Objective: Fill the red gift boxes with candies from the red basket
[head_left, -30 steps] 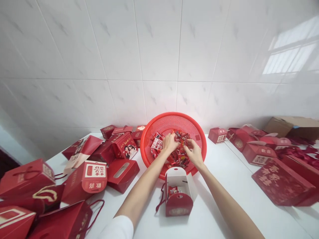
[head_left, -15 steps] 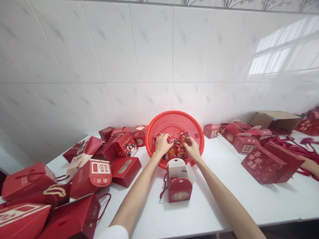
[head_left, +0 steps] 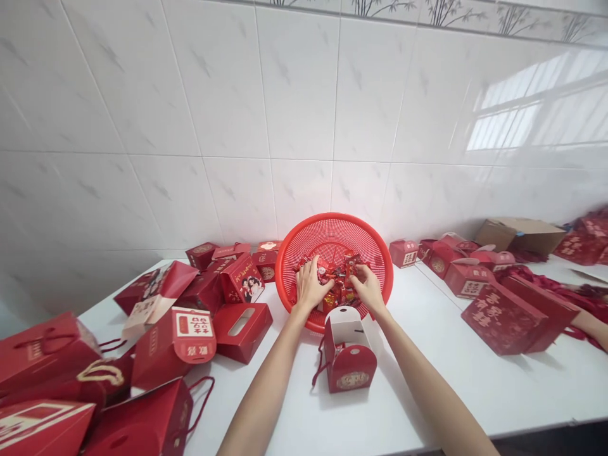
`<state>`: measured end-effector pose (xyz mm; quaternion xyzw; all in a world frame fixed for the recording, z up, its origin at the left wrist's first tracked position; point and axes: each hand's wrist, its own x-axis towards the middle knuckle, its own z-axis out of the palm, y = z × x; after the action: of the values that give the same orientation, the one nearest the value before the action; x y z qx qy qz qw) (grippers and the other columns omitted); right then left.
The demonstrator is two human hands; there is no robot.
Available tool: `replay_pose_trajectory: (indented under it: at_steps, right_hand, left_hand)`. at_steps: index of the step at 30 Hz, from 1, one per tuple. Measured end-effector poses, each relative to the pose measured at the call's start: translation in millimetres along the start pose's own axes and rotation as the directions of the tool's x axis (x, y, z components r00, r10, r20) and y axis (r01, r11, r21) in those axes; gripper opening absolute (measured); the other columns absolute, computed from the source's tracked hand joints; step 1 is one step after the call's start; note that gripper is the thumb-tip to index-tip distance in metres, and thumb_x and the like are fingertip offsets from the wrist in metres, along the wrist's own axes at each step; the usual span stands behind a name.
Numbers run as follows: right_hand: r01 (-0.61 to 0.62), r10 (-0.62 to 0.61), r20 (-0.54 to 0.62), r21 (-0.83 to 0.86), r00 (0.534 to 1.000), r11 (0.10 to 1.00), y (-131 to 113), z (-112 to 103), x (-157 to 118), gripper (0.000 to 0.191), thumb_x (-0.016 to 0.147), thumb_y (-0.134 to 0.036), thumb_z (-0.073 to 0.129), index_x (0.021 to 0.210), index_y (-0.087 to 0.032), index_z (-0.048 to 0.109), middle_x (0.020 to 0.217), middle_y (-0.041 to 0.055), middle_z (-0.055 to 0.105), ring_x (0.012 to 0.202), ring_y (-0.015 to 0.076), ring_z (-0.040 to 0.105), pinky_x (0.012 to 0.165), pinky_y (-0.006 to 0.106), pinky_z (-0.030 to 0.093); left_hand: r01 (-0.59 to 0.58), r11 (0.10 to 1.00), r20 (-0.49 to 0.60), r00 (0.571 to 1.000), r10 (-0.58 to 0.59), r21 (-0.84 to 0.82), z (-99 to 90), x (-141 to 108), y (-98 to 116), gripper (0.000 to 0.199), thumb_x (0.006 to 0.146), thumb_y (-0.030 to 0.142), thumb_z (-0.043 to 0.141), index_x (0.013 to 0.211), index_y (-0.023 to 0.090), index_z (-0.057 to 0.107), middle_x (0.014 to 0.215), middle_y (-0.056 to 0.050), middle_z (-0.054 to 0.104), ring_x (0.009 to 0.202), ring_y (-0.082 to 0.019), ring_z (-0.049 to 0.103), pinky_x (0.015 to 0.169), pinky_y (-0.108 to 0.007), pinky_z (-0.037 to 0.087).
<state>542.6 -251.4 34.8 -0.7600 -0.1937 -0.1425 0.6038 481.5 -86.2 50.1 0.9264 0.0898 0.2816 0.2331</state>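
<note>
A round red plastic basket [head_left: 332, 220] stands against the wall with red-wrapped candies [head_left: 339, 297] at its bottom. Over the candies on the left side is my left hand [head_left: 311, 285], its thumb and fingers apart. My right hand [head_left: 368, 286] reaches in from the right, fingers curled at a dark red wrapped candy [head_left: 352, 263]; whether it grips that candy is hard to tell. Directly in front of the basket sits an open small red box [head_left: 352, 368] with raised white-lined flaps, some red wrapping showing inside and a dark red cord at its left.
Many red gift boxes [head_left: 173, 345] crowd the left side of the white table [head_left: 408, 405]. More small red boxes [head_left: 468, 278], a larger box pair [head_left: 503, 316], a cardboard box [head_left: 522, 234] and another person's arm [head_left: 591, 326] are at the right.
The view has shifted slightly. My left hand's fingers have spread a little over the candies, and my right hand has stayed near the same candy.
</note>
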Motion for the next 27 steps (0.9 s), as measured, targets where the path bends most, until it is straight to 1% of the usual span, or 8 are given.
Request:
replay_pose_trajectory:
  at_steps: [3,7,10,13,16,21,24,27]
  right_hand:
    - [-0.001,0.001,0.003,0.015,1.000,1.000,1,1,3,0.035,0.073,-0.039,0.057,0.102,-0.019,0.062,0.097,0.0101,0.074,0.091,0.0276,0.069,0.087,0.045,0.054]
    - [-0.024,0.026,-0.028,0.067,0.999,0.997,1,3,6,0.037,0.071,-0.040,0.060,0.100,-0.019,0.062,0.099,0.0125,0.073,0.092,0.0290,0.069,0.091,0.047,0.053]
    - [-0.030,0.032,-0.021,0.089,0.999,0.996,1,3,7,0.037,0.071,-0.041,0.061,0.100,-0.019,0.062,0.097,0.0119,0.074,0.089,0.0284,0.070,0.088,0.046,0.055]
    - [-0.020,0.024,-0.034,0.101,0.999,0.995,3,2,7,0.037,0.072,-0.042,0.062,0.101,-0.019,0.061,0.101,0.0125,0.074,0.090,0.0283,0.069,0.088,0.046,0.055]
    - [-0.019,0.024,-0.043,0.107,0.999,0.994,4,2,7,0.038,0.072,-0.043,0.061,0.102,-0.019,0.061,0.102,0.0131,0.074,0.090,0.0283,0.069,0.089,0.046,0.055]
    - [-0.016,0.018,-0.044,0.061,0.999,0.998,6,-1,4,0.038,0.075,-0.041,0.061,0.105,-0.018,0.062,0.105,0.0138,0.073,0.095,0.0295,0.069,0.090,0.046,0.054]
    - [0.006,-0.005,-0.037,0.032,0.999,0.999,9,-1,0,0.036,0.078,-0.038,0.060,0.108,-0.018,0.062,0.102,0.0130,0.074,0.091,0.0286,0.070,0.087,0.045,0.054]
    - [0.051,-0.052,-0.057,-0.012,0.997,0.999,15,0,-3,0.035,0.081,-0.037,0.058,0.110,-0.018,0.062,0.100,0.0120,0.074,0.089,0.0278,0.070,0.086,0.044,0.055]
  left_hand:
    - [-0.003,1.000,0.025,1.000,0.003,-0.002,-0.5,1,0,0.072,0.080,0.034,0.068,0.146,0.023,0.044,0.141,-0.011,0.057,0.130,-0.032,0.049,0.109,-0.046,0.036]
    - [0.007,1.000,0.061,0.998,-0.007,0.007,-1.4,3,2,0.061,0.081,0.031,0.066,0.140,0.025,0.053,0.140,-0.008,0.060,0.130,-0.031,0.049,0.109,-0.044,0.036]
    - [0.000,1.000,0.055,0.998,0.000,0.011,-0.2,3,3,0.055,0.082,0.029,0.065,0.136,0.025,0.057,0.136,-0.007,0.063,0.128,-0.030,0.050,0.108,-0.042,0.037]
    - [-0.002,1.000,0.042,0.999,0.001,0.014,1.9,4,3,0.049,0.083,0.028,0.065,0.131,0.024,0.060,0.131,-0.007,0.065,0.125,-0.028,0.052,0.106,-0.041,0.038]
    - [-0.007,1.000,0.043,0.999,0.006,0.021,3.6,6,4,0.047,0.082,0.027,0.066,0.129,0.024,0.061,0.126,-0.008,0.067,0.122,-0.029,0.054,0.104,-0.041,0.040]
    - [-0.012,1.000,0.037,0.999,0.011,0.027,5.8,10,4,0.056,0.081,0.026,0.067,0.136,0.021,0.057,0.114,-0.009,0.070,0.115,-0.028,0.057,0.101,-0.040,0.041]
    - [-0.042,0.999,0.027,0.999,0.042,0.023,9.1,11,2,0.051,0.081,0.026,0.067,0.131,0.021,0.060,0.116,-0.008,0.070,0.117,-0.028,0.056,0.102,-0.039,0.040]
    - [-0.093,0.996,-0.025,0.995,0.094,0.013,15.7,10,-2,0.044,0.081,0.026,0.067,0.125,0.022,0.064,0.119,-0.008,0.069,0.118,-0.029,0.056,0.102,-0.042,0.041]
